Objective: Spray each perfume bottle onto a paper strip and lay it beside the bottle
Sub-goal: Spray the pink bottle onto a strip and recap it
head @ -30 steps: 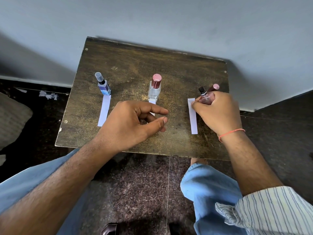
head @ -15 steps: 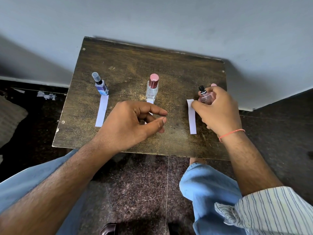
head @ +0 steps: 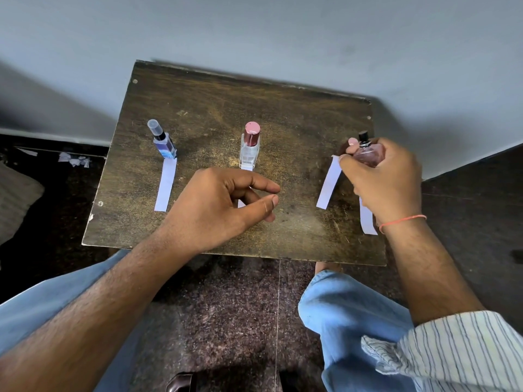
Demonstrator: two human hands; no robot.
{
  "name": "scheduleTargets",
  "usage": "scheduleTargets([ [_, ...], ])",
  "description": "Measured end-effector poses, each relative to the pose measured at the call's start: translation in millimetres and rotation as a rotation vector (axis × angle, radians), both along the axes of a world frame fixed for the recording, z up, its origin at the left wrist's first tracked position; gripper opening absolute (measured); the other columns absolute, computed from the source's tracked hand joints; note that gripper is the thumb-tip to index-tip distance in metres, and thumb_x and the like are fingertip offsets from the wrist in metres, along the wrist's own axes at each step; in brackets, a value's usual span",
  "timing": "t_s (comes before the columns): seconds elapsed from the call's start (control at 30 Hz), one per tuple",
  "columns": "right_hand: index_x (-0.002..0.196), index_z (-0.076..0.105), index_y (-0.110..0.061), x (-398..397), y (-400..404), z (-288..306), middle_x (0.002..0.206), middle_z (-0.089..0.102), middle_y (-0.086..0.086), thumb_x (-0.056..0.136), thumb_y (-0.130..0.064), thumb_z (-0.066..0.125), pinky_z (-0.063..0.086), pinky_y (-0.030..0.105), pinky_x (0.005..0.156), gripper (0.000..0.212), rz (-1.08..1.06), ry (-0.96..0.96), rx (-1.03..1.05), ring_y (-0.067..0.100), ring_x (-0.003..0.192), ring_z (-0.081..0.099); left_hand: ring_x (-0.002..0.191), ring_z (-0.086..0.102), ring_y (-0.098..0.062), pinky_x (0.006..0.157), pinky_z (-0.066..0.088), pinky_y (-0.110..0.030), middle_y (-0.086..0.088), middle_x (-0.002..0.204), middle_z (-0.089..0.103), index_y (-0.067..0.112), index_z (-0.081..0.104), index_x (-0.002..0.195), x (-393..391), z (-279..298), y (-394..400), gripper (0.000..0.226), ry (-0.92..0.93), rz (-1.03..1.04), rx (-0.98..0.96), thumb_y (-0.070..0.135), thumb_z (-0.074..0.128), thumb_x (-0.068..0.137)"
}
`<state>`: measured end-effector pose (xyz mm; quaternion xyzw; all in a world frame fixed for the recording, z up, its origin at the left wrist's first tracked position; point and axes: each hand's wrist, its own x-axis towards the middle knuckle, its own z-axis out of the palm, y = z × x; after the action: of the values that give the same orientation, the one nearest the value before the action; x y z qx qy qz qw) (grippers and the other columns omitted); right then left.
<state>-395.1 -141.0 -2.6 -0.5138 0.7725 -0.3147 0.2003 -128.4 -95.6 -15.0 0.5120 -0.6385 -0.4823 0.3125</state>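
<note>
gripping the pink bottle (head: 369, 154) and a strip (head: 328, 183) at three o'clock, the right hand (head: 387, 179) is mid-spray step. left hand (head: 218, 202) hangs loose, holding nothing. next, lay that strip beside it.

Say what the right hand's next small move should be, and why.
Probably press the black nozzle to spray the strip. The right hand grips the pink bottle uncapped and pinches the strip's top end beside it, tilted off the table.
</note>
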Motion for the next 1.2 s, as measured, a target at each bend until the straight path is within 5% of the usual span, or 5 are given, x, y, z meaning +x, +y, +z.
scheduleTargets([
  [0.2, 0.075, 0.073, -0.024, 3.2, 3.3, -8.8, 0.071, 0.072, -0.013, 0.084, -0.031, 0.082, 0.047, 0.012, 0.064, 0.015, 0.156, 0.073, 0.072, 0.007, 0.081, 0.070, 0.060, 0.072, 0.005, 0.057, 0.046, -0.008, 0.011, 0.076, 0.083, 0.021, 0.083, 0.110, -2.7, -1.9, -0.8, 0.016, -0.006, -0.005, -0.024, 0.023, 0.083, 0.094],
  [0.43, 0.083, 0.080, -0.015, 6.1, 5.2, -10.5, 0.074, 0.078, -0.003, 0.085, -0.036, 0.080, 0.061, 0.040, 0.079, 0.020, 0.261, 0.161, 0.098, 0.018, 0.078, 0.074, 0.053, 0.071, -0.015, 0.050, 0.050, -0.024, 0.013, 0.077, 0.083, 0.025, 0.083, 0.110, -2.0, -2.6, -0.4, 0.016, -0.003, -0.006, -0.022, 0.028, 0.082, 0.095],
  [0.67, 0.071, 0.070, -0.020, 3.7, 5.5, -13.2, 0.064, 0.069, -0.004, 0.085, -0.034, 0.079, 0.052, 0.034, 0.065, 0.022, 0.320, 0.229, 0.097, 0.021, 0.068, 0.066, 0.054, 0.067, -0.042, 0.048, 0.052, -0.041, 0.015, 0.077, 0.083, 0.029, 0.082, 0.110, 0.0, -3.1, -0.8, 0.015, 0.001, -0.005, -0.008, 0.031, 0.082, 0.095],
  [0.97, 0.067, 0.062, -0.019, 4.4, 8.1, -14.7, 0.057, 0.059, -0.005, 0.087, -0.035, 0.079, 0.040, 0.034, 0.058, 0.030, 0.373, 0.304, 0.075, 0.023, 0.062, 0.059, 0.060, 0.072, -0.044, 0.052, 0.058, -0.056, 0.015, 0.077, 0.083, 0.030, 0.082, 0.109, -1.8, -2.6, -0.9, 0.014, 0.012, 0.002, -0.003, 0.030, 0.082, 0.095],
  [1.2, 0.090, 0.078, -0.021, 1.4, 10.1, -10.4, 0.071, 0.072, -0.005, 0.084, -0.038, 0.079, 0.055, 0.036, 0.066, 0.018, 0.401, 0.292, 0.119, 0.024, 0.075, 0.069, 0.063, 0.076, -0.041, 0.056, 0.060, -0.057, 0.015, 0.077, 0.083, 0.030, 0.082, 0.110, -2.6, -2.8, -0.9, 0.014, 0.010, -0.002, -0.011, 0.029, 0.082, 0.096],
])
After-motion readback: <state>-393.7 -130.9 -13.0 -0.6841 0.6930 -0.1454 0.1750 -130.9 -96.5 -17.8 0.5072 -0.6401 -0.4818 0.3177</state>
